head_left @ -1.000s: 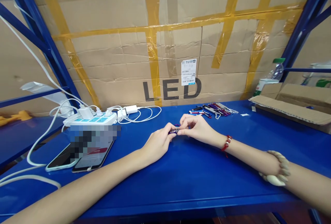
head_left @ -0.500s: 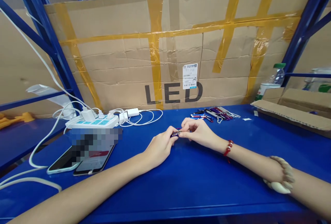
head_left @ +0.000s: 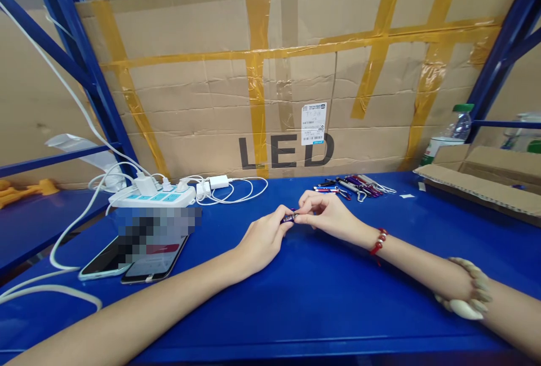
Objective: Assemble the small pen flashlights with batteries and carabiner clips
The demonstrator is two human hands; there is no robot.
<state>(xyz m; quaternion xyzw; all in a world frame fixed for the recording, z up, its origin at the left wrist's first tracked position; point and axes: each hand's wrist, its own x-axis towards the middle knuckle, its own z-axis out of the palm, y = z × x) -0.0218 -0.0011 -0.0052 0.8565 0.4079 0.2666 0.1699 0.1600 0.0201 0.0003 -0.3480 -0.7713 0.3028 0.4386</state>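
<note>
My left hand (head_left: 264,242) is closed on a small, dark purple metal tube (head_left: 288,218), whose silvery end points to the right. At that end, the thumb and fingers of my right hand (head_left: 323,214) pinch the tip, so the fingers hide much of it. Both hands are just above the blue tabletop (head_left: 313,298). Behind my right hand lies a pile of slim metal tubes with clips (head_left: 357,186) in red, purple, blue, silver and black.
A white power strip (head_left: 154,198) with plugs and white cables stands at the back left. Two phones (head_left: 156,261) lie before it. On the right are an open cardboard box (head_left: 477,188), a green-capped bottle (head_left: 450,135) and small paper scraps (head_left: 406,196). Taped cardboard (head_left: 203,106) forms the back wall.
The whole view has shifted slightly, with things appearing a little further right. Both hands keep their hold on the tube, with hardly any visible finger movement.
</note>
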